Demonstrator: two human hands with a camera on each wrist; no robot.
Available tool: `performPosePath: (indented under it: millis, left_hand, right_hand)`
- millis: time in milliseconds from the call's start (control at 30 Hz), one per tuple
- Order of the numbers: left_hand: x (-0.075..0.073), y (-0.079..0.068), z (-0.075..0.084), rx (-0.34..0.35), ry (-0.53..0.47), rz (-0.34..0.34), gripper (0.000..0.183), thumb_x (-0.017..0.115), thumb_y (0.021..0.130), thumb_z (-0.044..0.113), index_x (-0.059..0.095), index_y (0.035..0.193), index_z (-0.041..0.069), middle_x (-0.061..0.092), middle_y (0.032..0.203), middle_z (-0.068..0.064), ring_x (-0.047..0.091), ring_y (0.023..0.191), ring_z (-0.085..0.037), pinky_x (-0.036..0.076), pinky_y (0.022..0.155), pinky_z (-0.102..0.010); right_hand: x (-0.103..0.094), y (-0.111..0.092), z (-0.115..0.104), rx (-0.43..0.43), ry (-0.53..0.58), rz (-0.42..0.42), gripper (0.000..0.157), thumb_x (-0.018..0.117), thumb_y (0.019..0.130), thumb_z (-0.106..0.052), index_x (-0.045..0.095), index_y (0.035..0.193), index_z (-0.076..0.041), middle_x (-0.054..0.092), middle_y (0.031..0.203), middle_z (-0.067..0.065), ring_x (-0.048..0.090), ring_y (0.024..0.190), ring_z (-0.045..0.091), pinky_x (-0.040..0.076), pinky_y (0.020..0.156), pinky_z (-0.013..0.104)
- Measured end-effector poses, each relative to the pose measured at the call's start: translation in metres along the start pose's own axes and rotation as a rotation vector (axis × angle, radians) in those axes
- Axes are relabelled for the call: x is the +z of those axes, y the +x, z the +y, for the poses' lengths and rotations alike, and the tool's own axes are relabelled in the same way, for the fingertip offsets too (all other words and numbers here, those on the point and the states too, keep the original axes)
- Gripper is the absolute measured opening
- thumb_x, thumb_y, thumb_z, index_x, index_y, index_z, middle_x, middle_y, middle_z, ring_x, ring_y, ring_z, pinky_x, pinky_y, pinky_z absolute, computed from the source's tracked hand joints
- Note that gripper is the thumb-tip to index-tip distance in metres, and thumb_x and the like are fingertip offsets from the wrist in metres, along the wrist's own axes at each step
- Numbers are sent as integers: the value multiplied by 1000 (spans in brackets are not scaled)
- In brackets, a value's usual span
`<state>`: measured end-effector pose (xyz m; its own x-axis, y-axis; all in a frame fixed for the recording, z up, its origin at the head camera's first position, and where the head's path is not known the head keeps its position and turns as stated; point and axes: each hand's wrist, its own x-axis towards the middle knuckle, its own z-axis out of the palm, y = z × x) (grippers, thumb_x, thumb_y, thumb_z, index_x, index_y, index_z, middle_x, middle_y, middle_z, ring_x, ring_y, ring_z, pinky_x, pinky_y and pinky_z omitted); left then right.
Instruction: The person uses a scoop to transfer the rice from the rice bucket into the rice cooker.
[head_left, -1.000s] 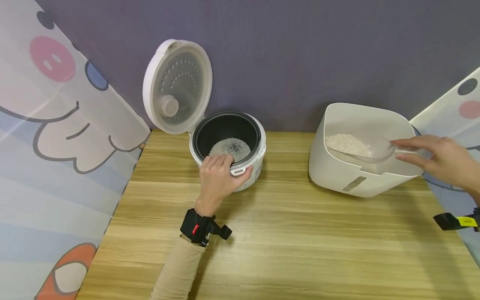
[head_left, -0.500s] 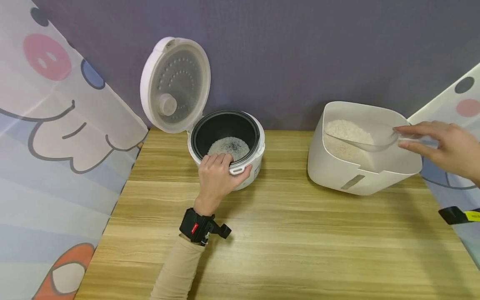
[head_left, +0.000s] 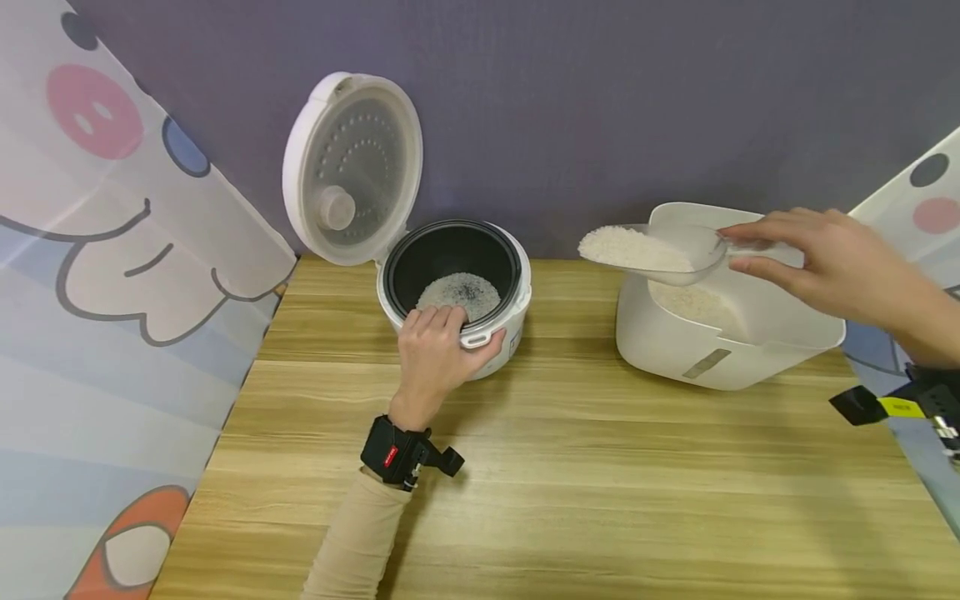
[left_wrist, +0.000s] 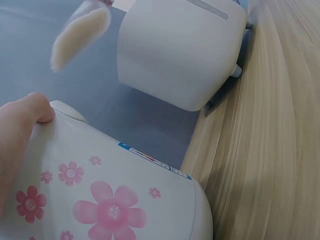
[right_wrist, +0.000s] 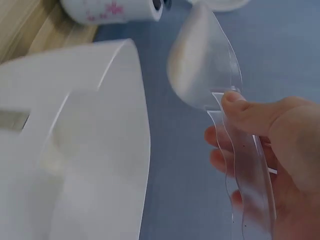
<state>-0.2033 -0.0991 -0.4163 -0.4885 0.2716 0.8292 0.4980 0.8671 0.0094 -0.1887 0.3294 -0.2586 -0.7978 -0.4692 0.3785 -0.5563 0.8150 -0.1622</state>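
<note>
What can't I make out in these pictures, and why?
Head view: part of the rice in the rice cooker, behind the left hand.
Head view: far rim of the bin, partly behind the right hand.
Left wrist view: print on the label strip, too small.
Right wrist view: rice in the scoop, blurred; much of the rice cooker, beyond the top edge.

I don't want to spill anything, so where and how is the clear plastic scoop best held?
The clear plastic scoop is probably best pinched on opposite sides of its long, clear, wavy-edged handle, coming from the person's right, as the right grip does. The handle points right, while heaped white rice lies in the open left end, where reaching in could spill it.
</note>
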Motion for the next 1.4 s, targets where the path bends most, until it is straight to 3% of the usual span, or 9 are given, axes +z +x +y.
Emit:
performPosePath:
  millis: [67, 200, 433, 567, 767, 1033, 1400]
  left_hand:
    - [0, 0, 1, -1, 2, 0, 54, 63, 85, 58, 57, 67, 7, 64, 62, -5, 59, 53, -24, 41, 54, -34]
    - [1, 0, 3, -4, -1, 2, 54, 63, 85, 58, 57, 67, 7, 64, 61, -5, 58, 53, -24, 41, 54, -34]
    - [1, 1, 5, 4, -6, 4, 55, 64, 84, 59, 54, 66, 9, 63, 61, -4, 58, 53, -24, 41, 53, -35]
    - [1, 0, 6, 0, 1, 6, 56, 63, 84, 60, 53, 65, 8, 63, 60, -5, 59, 53, -25, 42, 54, -35]
    - [1, -1, 7, 0, -1, 4, 55, 64, 84, 60, 54, 66, 9, 64, 61, -4, 59, 54, -24, 42, 54, -34]
    - [0, -2, 8, -3, -5, 3, 55, 65, 84, 60, 54, 66, 9, 65, 63, -4, 59, 54, -24, 42, 55, -35]
    - [0, -2, 8, -2, -3, -3, 55, 64, 85, 59, 52, 65, 9, 61, 59, -4, 57, 53, -24, 41, 54, -35]
  right_hand:
    - [3, 9, -8, -24, 0, -5, 33, 79, 89, -15, 75, 122, -8, 78, 104, 10, 52, 79, -1, 36, 69, 22]
    - [9, 27, -25, -55, -17, -13, 32, 76, 93, -19, 75, 123, -9, 77, 110, 10, 52, 72, 11, 35, 69, 27]
    - [21, 59, -52, -57, 0, -68, 35, 73, 96, -20, 71, 129, -9, 75, 118, 12, 64, 89, 31, 34, 76, 42]
    - [28, 77, -63, -86, -9, -49, 37, 77, 91, -16, 72, 128, -10, 76, 116, 11, 66, 94, 32, 33, 75, 41]
    - [37, 92, -73, -124, -76, -4, 34, 79, 90, -14, 75, 124, -12, 76, 111, 11, 62, 83, 30, 34, 75, 44]
    - [44, 99, -78, -190, -143, 73, 33, 81, 87, -10, 76, 120, -8, 76, 106, 15, 63, 85, 35, 39, 77, 49]
    - [48, 104, -84, -231, -195, 109, 32, 78, 89, -10, 75, 121, -8, 75, 105, 17, 65, 93, 39, 42, 81, 52]
